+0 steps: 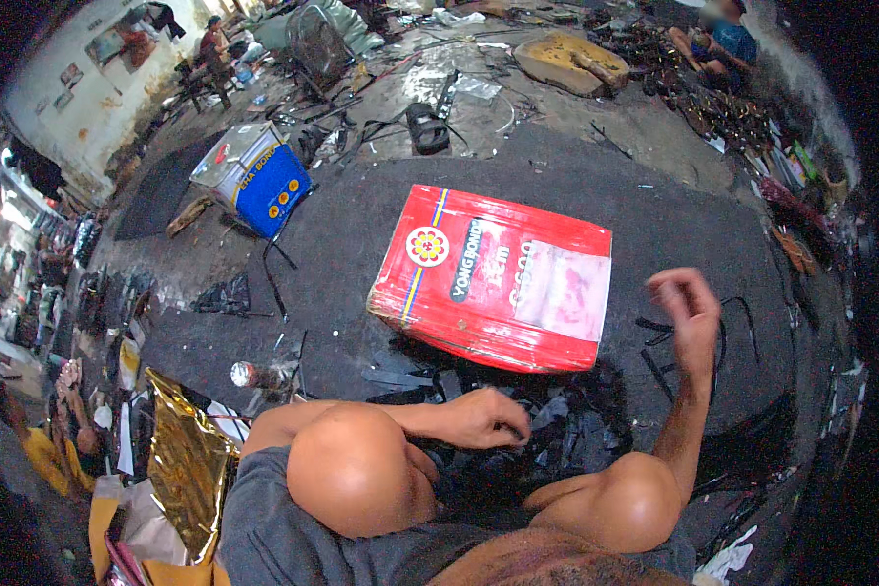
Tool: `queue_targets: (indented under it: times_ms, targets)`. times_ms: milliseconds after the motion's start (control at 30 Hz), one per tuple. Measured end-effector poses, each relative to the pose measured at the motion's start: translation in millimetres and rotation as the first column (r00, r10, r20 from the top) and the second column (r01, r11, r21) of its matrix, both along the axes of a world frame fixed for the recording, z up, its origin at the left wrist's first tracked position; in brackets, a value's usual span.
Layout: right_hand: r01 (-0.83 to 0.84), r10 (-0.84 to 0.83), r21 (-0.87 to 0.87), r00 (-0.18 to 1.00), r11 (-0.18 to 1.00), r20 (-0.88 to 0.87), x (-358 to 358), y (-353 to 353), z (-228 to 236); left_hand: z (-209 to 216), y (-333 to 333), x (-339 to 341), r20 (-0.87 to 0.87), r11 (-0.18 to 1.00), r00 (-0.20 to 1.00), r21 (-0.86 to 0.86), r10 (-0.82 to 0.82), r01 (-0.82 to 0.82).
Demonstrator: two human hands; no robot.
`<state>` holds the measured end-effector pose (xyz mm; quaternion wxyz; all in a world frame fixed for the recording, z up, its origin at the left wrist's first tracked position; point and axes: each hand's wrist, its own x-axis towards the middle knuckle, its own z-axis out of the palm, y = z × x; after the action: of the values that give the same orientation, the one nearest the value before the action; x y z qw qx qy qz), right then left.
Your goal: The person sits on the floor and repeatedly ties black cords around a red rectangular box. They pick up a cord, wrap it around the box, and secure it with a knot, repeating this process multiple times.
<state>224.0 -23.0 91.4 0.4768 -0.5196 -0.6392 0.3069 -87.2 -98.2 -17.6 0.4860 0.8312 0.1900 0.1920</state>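
A red rectangular metal can (503, 278) lies on its side on dark matting in front of me, a pale label patch on its upper face. My left hand (483, 418) is between my knees, just below the can's near edge. Its fingers are curled in, and whatever they hold, if anything, is hidden. Off the can's right side my right hand (689, 303) is raised, fingers bent toward the can, slightly blurred at the tips, with nothing seen in them. Black strips and scraps (566, 430) lie below the can, near my left hand. More thin black straps (659, 356) lie beneath my right hand.
A blue and silver metal can (264, 186) stands at the far left. Beyond the matting lie a black sandal (427, 129) and a worn yellowish slab (571, 64). A small jar (254, 375) and gold foil sheet (188, 459) are at my left. Another person (728, 44) sits far right.
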Motion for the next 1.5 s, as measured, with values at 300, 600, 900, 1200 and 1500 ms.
queue_targets:
  times_ms: [300, 600, 900, 1200, 1500]
  targets:
    - [-0.731, 0.533, -0.405, 0.680, 0.549, -0.505, -99.4, -46.7, 14.4, 158.4, 53.2, -1.9, 0.351, 0.847, 0.861, 0.255, 0.369, -0.467]
    - [-0.663, 0.426, -0.473, 0.742, 0.580, -0.517, -86.4, -26.8, 25.2, 172.1, 78.0, -73.4, 0.592, 0.623, 0.231, -0.635, 0.772, -0.456]
    - [-0.595, 0.870, -0.638, 0.289, 0.490, 0.399, -85.4, -46.0, -10.0, 246.2, 88.1, -174.8, 0.881, 0.574, 0.217, -0.074, 0.421, -0.816]
    - [-0.782, 0.535, -0.206, 0.567, 0.588, -0.626, -116.4, -31.5, 4.2, 167.0, 44.9, -17.5, 0.131, 0.936, 0.927, -0.010, 0.351, -0.353]
    - [-0.370, 0.343, -0.509, 0.927, 0.777, -0.150, -47.3, 27.5, -10.6, 140.0, 133.5, -170.6, 0.282, 0.433, 0.360, -0.265, 0.889, -0.862]
